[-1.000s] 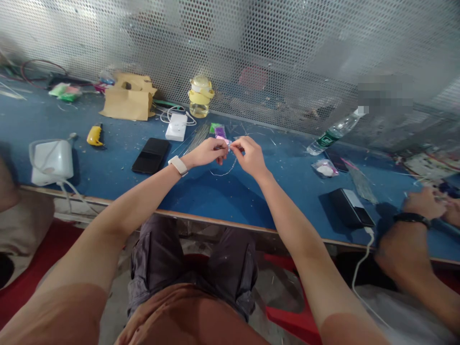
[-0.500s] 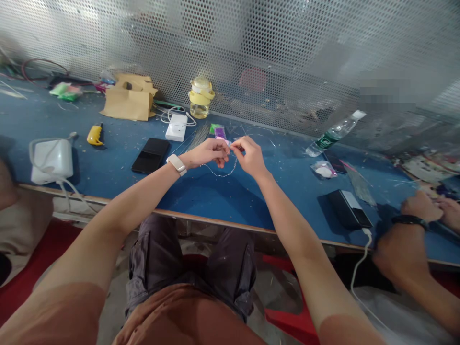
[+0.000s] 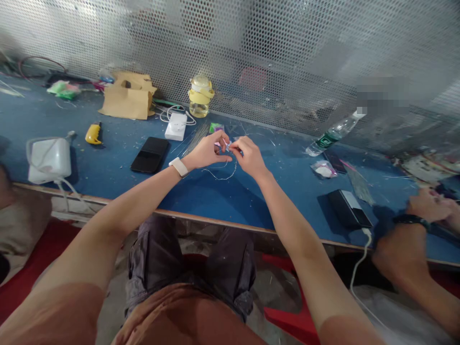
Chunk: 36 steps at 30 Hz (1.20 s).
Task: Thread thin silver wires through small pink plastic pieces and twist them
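A thin, pale twisted wire (image 3: 223,178) hangs in a loop below my hands, above the blue tabletop. My right hand (image 3: 247,154) pinches it near its upper end, with thumb and forefinger pressed together. Just left of that pinch is my left hand (image 3: 208,151), its thumb and forefinger curved and apart around a gap. A small bluish-white bit shows at the right fingertips, too small to name. Behind my left hand lie a bundle of fine straight wires (image 3: 197,137) and small green and purple packets (image 3: 215,128), partly covered by the fingers.
Left of my hands lie a black phone (image 3: 150,155), a white power bank (image 3: 176,126) and a yellow cutter (image 3: 94,133). A yellow-lidded cup (image 3: 200,97) stands by the mesh panel. At right are a plastic bottle (image 3: 332,134), a black device (image 3: 348,210) and a co-worker's hands (image 3: 427,205).
My left thumb and forefinger have spread apart, and the left hand has shifted slightly right and up. The right hand stays at its pinch; the wire loop hangs slightly lower.
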Motion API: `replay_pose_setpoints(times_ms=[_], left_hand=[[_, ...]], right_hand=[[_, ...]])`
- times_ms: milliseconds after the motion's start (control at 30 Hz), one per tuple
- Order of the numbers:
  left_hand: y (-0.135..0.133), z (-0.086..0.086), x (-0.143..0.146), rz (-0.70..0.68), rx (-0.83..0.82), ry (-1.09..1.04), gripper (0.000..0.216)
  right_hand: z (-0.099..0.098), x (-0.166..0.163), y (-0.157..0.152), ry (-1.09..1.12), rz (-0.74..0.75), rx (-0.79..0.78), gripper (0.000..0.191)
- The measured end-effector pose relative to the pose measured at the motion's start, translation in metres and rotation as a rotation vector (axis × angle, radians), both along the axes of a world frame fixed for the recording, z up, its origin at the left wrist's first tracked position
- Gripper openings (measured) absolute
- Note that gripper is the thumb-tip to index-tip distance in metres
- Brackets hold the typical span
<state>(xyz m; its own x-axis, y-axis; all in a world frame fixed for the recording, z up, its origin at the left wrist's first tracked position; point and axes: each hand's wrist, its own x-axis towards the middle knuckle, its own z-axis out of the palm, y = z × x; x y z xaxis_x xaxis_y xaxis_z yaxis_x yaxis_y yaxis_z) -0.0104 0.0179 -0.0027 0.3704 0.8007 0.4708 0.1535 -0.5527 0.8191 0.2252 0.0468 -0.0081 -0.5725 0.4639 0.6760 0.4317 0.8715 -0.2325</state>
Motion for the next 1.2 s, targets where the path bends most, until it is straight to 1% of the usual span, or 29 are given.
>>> replay_pose_setpoints(times_ms=[100,167,233,400,500,600,700,767,833,933,1033,1100,1200], left_hand=[[0.002,0.001,-0.001,0.092,0.147,0.05,0.038],[0.003,0.002,-0.002,0.129,0.176,0.061,0.028],[0.003,0.004,-0.003,0.152,0.169,0.037,0.025],[0.002,0.007,-0.002,0.048,0.028,-0.107,0.042],[0.003,0.008,0.0,0.002,-0.069,-0.196,0.049],[0.005,0.007,0.0,-0.056,-0.184,-0.26,0.053],[0.008,0.005,-0.001,-0.099,-0.296,-0.275,0.053],[0.01,0.003,-0.001,-0.107,-0.311,-0.286,0.054],[0.011,0.002,-0.002,-0.093,-0.247,-0.306,0.054],[0.012,0.003,-0.005,-0.068,-0.036,-0.297,0.052],[0.013,0.006,-0.009,-0.072,0.193,-0.17,0.045],[0.013,0.008,-0.012,-0.076,0.297,-0.073,0.041],[0.012,0.008,-0.014,-0.065,0.422,-0.005,0.033]], right_hand=[[0.0,0.0,0.001,-0.066,0.024,0.049,0.02],[0.0,-0.001,0.001,-0.096,0.02,0.085,0.021],[0.001,-0.002,-0.001,-0.098,0.007,0.114,0.024],[0.003,-0.004,-0.004,-0.017,-0.001,0.125,0.026],[0.002,-0.004,-0.003,0.05,-0.008,0.126,0.027],[0.0,-0.005,-0.002,0.091,-0.016,0.152,0.028],[-0.003,-0.006,-0.002,0.098,-0.007,0.153,0.027],[-0.004,-0.006,-0.002,0.092,-0.004,0.13,0.027],[-0.004,-0.006,-0.001,0.093,-0.002,0.112,0.025],[-0.005,-0.003,0.003,0.142,0.002,0.102,0.022],[-0.006,0.0,0.006,0.194,-0.002,0.089,0.017],[-0.006,0.001,0.006,0.207,-0.011,0.073,0.015],[-0.004,0.0,0.003,0.216,-0.033,0.032,0.014]])
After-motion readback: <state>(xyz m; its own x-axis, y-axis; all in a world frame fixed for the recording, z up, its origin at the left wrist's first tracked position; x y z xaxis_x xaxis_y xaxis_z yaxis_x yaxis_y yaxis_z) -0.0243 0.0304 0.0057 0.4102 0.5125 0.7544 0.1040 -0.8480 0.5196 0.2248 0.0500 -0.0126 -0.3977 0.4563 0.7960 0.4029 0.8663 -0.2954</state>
